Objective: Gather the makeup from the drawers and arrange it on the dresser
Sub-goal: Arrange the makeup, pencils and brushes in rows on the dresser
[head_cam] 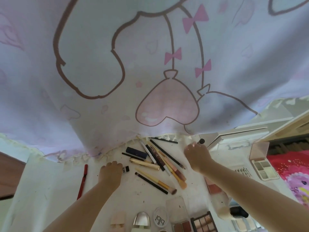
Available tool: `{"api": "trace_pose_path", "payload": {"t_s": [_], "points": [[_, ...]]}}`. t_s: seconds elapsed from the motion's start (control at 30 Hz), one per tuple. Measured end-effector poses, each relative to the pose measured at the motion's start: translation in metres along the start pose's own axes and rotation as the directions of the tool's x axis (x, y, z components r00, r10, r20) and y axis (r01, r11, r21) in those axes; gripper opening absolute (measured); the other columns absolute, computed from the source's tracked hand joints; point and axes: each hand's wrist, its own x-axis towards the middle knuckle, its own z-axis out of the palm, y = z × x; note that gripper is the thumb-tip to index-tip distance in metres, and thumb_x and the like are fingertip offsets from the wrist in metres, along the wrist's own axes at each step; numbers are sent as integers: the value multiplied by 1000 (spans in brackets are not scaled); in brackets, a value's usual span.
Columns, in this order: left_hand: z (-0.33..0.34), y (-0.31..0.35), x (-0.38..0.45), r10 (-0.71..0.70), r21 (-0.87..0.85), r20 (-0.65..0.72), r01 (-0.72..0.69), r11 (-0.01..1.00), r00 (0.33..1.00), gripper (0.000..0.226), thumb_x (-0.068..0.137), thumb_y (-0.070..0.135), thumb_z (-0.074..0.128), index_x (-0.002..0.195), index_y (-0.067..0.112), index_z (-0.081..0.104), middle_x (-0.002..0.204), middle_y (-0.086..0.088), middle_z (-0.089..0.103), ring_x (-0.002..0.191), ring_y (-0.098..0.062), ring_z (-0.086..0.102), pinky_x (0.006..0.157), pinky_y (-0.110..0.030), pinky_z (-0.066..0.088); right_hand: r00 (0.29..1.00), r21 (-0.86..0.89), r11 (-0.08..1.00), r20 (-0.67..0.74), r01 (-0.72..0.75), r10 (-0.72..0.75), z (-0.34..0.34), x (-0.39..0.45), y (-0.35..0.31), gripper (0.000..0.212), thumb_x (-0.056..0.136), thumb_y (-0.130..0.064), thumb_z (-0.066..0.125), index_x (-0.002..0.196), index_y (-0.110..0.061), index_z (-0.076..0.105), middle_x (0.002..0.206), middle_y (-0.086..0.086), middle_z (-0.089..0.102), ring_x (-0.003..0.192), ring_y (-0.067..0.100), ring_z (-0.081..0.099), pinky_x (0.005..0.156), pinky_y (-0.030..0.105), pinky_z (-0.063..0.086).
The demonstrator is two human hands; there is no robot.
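Her right hand [197, 153] has its fingers curled round a small dark-capped tube [201, 141]; the left hand [111, 171] pinches a little black-and-clear cap [125, 169]. Between the two hands, pencils [167, 154] and brushes [157, 180] lie heaped on the bench [50, 181] (light, stiff, prone to roll). Best pinched mid-shaft.

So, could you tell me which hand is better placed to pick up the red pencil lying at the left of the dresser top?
Probably the left hand: it rests nearest the red pencil, while the right hand is across the pile gripping a dark-tipped item.
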Motion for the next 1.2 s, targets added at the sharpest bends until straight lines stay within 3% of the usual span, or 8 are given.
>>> {"api": "trace_pose_path", "payload": {"t_s": [0.13, 0.23, 0.3, 0.6, 0.83, 1.2], "points": [[-1, -1, -5, 8, -18, 9, -8, 1000, 1000, 36, 93, 7, 35, 128, 12, 41, 127, -5, 45, 116, -19, 46, 94, -25, 38, 999, 129, 991, 16, 27, -29, -1, -1, 12, 38, 86, 3, 44, 123, -6, 45, 123, 11, 47, 113, 28, 48, 88, 30, 43], [-2, -1, -9, -15, -38, 24, 16, 999, 1000, 35, 93, 7, 35, 127, 13, 42, 127, -5, 45, 117, -19, 46, 94, -26, 37, 1000, 212, 977, 16, 14, -18, -4, -3, 10, 34, 86, 7, 42, 117, -6, 48, 119, 12, 47, 106, 28, 53, 80, 28, 44], [-2, -2, -11, -27, -52, 37, 29, 998, 999, 34, 93, 7, 36, 126, 13, 42, 127, -5, 45, 117, -20, 46, 94, -26, 37, 1000, 225, 974, -5, 4, -3, -4, -4, 10, 31, 88, 5, 40, 116, -5, 50, 119, 12, 47, 106, 27, 54, 83, 29, 45], [2, -3, -13, -33, -84, 39, 36, 996, 999, 33, 95, 11, 36, 128, 14, 40, 128, -5, 44, 117, -20, 46, 93, -26, 38, 998, 251, 966, -10, -59, 64, 6, 1, 25, 28, 92, -5, 40, 119, -7, 46, 120, 12, 47, 113, 27, 49, 86, 32, 44], [2, -5, -14, -38, -104, 21, 40, 994, 999, 32, 95, 12, 36, 126, 13, 42, 127, -4, 45, 116, -19, 48, 92, -26, 38, 997, 218, 975, -66, -33, 48, 12, 0, 25, 31, 86, 2, 39, 114, -8, 48, 116, 10, 49, 108, 26, 50, 79, 29, 40], [-8, 0, -20, -27, -214, 13, 29, 976, 1000, 31, 96, 15, 35, 125, 12, 42, 123, -5, 49, 112, -20, 50, 91, -26, 40, 993, 220, 975, -111, -23, 48, 8, -4, 33, 31, 87, -9, 47, 118, -10, 47, 119, 7, 51, 112, 23, 49, 92, 28, 38]]}}
